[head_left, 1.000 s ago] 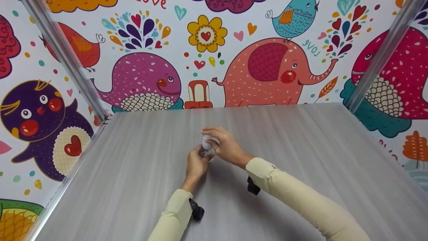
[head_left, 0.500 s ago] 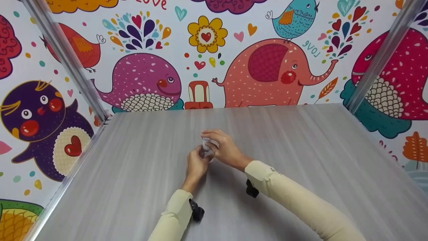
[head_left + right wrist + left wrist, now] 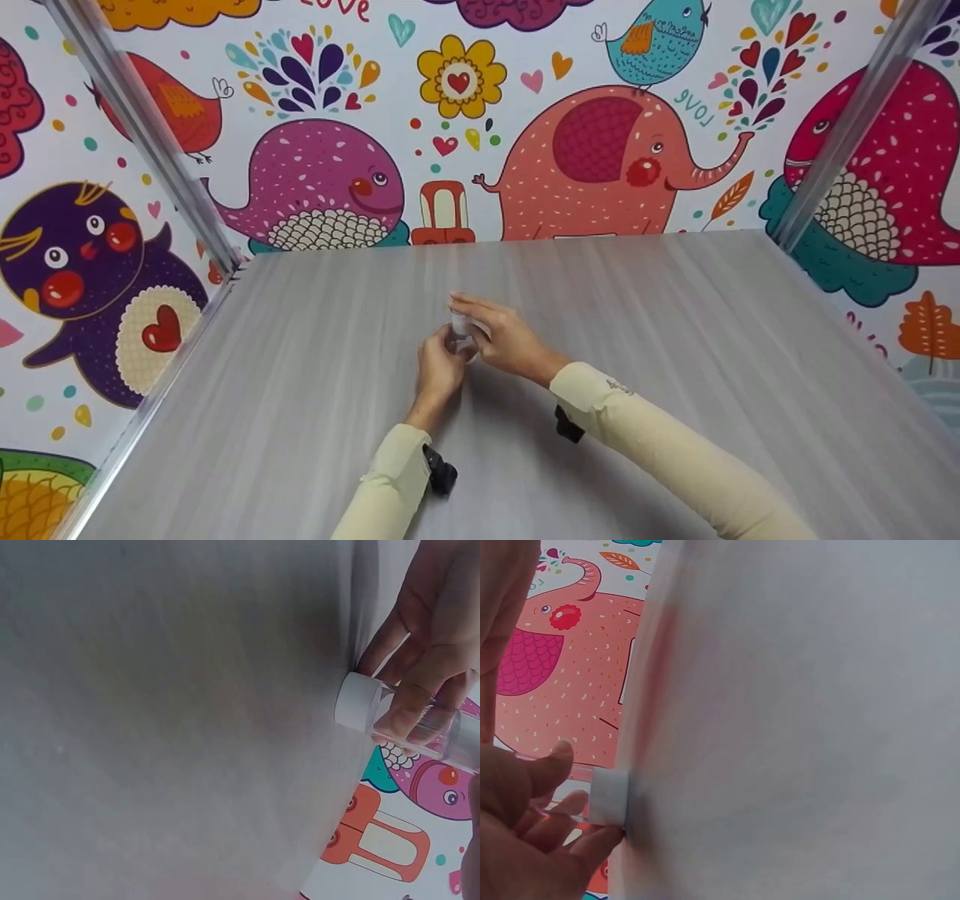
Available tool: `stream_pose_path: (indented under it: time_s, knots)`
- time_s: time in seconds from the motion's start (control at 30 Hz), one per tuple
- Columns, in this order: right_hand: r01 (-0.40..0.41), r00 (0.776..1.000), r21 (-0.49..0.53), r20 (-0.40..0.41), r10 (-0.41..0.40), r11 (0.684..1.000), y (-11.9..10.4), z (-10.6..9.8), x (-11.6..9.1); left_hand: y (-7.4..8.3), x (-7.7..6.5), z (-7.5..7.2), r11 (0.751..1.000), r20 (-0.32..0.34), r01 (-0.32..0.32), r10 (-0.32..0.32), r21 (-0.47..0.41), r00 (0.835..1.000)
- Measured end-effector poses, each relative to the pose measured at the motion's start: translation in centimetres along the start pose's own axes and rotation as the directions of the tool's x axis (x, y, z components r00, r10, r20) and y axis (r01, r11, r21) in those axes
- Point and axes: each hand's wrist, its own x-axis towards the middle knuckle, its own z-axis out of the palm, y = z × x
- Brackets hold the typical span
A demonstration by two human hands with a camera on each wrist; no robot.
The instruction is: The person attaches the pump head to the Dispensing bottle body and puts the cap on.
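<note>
Both my hands are on a clear bottle [image 3: 460, 324] with a white cap, upright but cap down. In the right wrist view the white cap [image 3: 355, 700] sits against the tabletop, and the body ends in a paler, whitish section at the frame's edge. My left hand [image 3: 439, 369] grips the lower body just above the cap, its thumb and fingers curled round it. My right hand [image 3: 516, 343] holds the upper section, with fingertips across the top and thumb at the side. Those fingertips are mostly out of the wrist views.
A grey wood-grain table [image 3: 322, 375] spreads around the hands. Behind it stands a wall [image 3: 525, 45] printed with cartoon animals, with a metal post [image 3: 165, 157] at the left and another at the right. A black wrist camera [image 3: 441, 472] hangs under the left cuff.
My right hand and the upper section have come down slightly toward the left hand, and less of the whitish part shows between them. The left hand stays in place.
</note>
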Motion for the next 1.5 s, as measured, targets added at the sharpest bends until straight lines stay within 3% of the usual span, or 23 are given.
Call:
stream_pose_path:
  time_s: [0.27, 0.57, 0.77, 1.07, 1.5]
  knots:
    - [-0.085, 0.995, 0.119, -0.031, 0.089, 0.989, -0.21, 0.08, 0.53, -0.10, -0.04, 0.02, 1.000, -0.010, -0.010, 0.010, 0.018, 1.000]
    - [-0.196, 0.977, 0.177, -0.048, 0.208, 0.964, -0.38, 0.55, 0.52, 0.05, -0.19, 0.01, 1.000, -0.019, -0.011, 0.012, 0.015, 1.000]
    - [-0.191, 0.974, 0.173, -0.085, 0.208, 0.966, -0.22, 0.90, 0.59, -0.05, -0.14, -0.02, 1.000, -0.017, -0.023, 0.023, 0.012, 1.000]
    - [-0.225, 0.968, 0.197, -0.067, 0.242, 0.954, -0.21, 0.81, 0.84, -0.05, -0.08, 0.00, 1.000, 0.000, -0.003, 0.003, -0.031, 1.000]
    - [-0.269, 0.959, 0.187, -0.037, 0.281, 0.945, -0.39, 0.94, 0.71, 0.26, -0.14, -0.04, 0.999, 0.005, 0.032, -0.032, 0.021, 0.999]
